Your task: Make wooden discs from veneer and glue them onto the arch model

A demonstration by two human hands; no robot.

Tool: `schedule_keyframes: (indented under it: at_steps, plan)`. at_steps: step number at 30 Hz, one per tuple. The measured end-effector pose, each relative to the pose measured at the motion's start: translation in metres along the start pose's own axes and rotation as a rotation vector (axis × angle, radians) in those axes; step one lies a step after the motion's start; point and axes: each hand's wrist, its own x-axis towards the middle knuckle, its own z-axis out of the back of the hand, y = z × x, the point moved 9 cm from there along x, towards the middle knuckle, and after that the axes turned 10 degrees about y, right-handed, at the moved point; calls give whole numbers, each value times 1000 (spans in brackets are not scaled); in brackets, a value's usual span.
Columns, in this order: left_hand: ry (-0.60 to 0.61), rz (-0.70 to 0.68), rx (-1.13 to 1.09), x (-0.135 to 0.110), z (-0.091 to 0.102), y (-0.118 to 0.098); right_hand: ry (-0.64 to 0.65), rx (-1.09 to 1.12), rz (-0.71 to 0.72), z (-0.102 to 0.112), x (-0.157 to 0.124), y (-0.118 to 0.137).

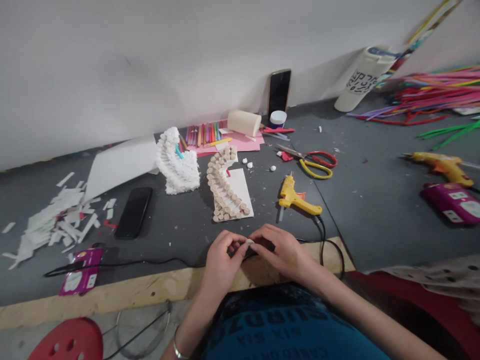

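My left hand and my right hand meet near the table's front edge. Their fingertips are closed in a pinch on a small pale piece, possibly clay; its shape is mostly covered. Just beyond them stands a curved staircase model covered with beige round discs, on a white base. A second curved model, coated in white crumbly bits, is to its left. A yellow hot glue gun lies right of the beige model, and several small white lumps are scattered between them.
Scissors with red and yellow handles lie behind the glue gun, whose black cord runs near my right hand. A black phone and paper strips are at left. Another glue gun and a tumbler are at right.
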Motion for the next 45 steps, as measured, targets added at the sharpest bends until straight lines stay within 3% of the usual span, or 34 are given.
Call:
schedule_keyframes:
  at_steps: [8,12,15,22,25,29,33,36,40,45]
  plan:
    - [-34,-37,30,-18,-12,-14,-70,68,-131,6,-20,-17]
    - [-87,-51,70,-34,-18,-22,-75,74,-33,2,-32,-5]
    - [-155,-93,155,-45,-20,-26,-86,114,-36,-2,-39,-4]
    - [-248,-347,522,-63,-36,-36,-82,290,-107,-18,-40,-17]
    - [-291,-389,589,-64,-35,-34,-63,317,-112,-22,-36,-21]
    - [-291,-370,612,-53,-19,-29,-73,251,-65,-10,-29,-20]
    - [-321,-229,579,-26,15,-16,-158,-55,65,19,-12,-8]
    - [-296,-191,576,-5,28,-10,-184,-213,141,28,9,-2]
    - [-286,-168,583,12,32,-1,-156,-371,132,21,41,-1]
    - [-326,-170,553,13,33,6,-99,-550,99,4,62,-2]
